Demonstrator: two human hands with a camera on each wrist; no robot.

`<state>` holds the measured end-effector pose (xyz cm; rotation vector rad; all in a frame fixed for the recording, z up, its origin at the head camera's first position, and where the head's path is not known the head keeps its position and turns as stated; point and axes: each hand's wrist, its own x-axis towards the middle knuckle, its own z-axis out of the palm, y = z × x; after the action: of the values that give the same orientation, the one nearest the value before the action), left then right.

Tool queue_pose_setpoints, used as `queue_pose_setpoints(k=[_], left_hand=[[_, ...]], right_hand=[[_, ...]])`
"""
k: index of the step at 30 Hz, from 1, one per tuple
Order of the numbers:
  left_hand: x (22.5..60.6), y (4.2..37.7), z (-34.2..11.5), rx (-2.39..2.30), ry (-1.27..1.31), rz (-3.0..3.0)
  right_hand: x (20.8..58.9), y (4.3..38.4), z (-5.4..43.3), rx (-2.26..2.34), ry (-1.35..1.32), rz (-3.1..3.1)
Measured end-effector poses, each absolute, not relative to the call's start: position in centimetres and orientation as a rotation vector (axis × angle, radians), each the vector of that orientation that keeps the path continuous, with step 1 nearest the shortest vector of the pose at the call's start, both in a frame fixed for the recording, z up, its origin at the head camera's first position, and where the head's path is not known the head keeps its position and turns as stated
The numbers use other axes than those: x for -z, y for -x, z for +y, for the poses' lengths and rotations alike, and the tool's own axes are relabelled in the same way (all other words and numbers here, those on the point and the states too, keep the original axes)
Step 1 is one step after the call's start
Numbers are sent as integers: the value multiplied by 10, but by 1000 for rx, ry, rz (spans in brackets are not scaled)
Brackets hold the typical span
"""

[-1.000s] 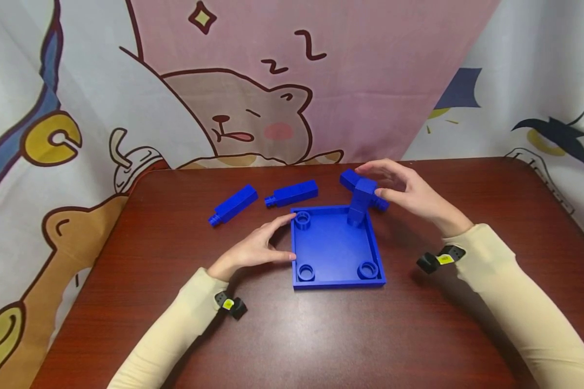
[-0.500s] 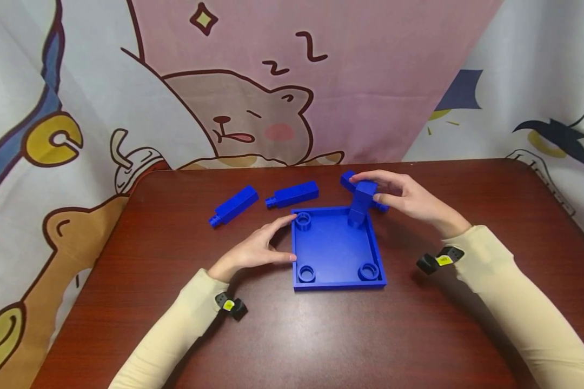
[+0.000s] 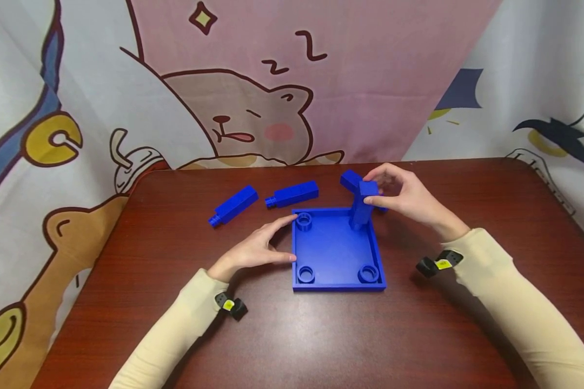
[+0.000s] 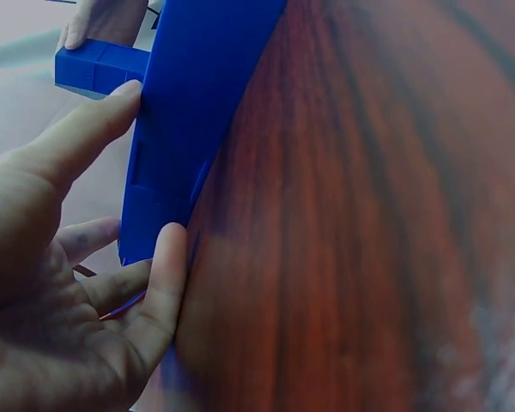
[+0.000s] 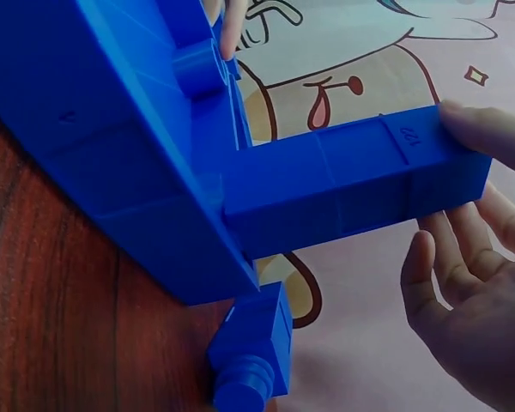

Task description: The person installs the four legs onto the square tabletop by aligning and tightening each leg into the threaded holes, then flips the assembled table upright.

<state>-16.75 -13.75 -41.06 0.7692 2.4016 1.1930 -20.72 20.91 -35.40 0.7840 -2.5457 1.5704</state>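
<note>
A dark reddish-brown, wood-grained worktop (image 3: 292, 346) stands before a white-and-pink cloth backdrop (image 3: 394, 65) printed with a brown cartoon bear (image 3: 238, 102), a round yellow bell (image 3: 39, 143) at the left and a dark winged shape (image 3: 562, 134) at the right.

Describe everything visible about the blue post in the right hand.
The blue post is a straight, square-sectioned bar, apparently plastic, with faint seams across its sides and small markings near its top. It stands roughly upright in the far right corner of the tray, its lower end at the socket there; whether it is fully seated cannot be told. The right hand pinches its upper end.
</note>
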Motion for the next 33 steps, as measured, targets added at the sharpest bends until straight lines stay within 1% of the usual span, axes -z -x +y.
queue_pose_setpoints(k=[3, 10, 17, 22, 29, 33], left_hand=[[410, 167, -137, -1201, -775, 2389], [410, 167, -137, -1206, -802, 2409], [408, 167, -136, -1221, -797, 2400], [405, 166, -136, -1192, -789, 2403], [405, 167, -135, -1128, -816, 2445], [407, 167, -135, -1109, -804, 2458]], right_hand=[[351, 203, 205, -1542, -745, -2540], [328, 183, 189, -1502, -670, -2504], [326, 179, 179, -1486, -610, -2461], [329, 180, 177, -1488, -563, -2459], [351, 193, 184, -1406, -490, -2477], [357, 196, 190, -1395, -506, -2492]])
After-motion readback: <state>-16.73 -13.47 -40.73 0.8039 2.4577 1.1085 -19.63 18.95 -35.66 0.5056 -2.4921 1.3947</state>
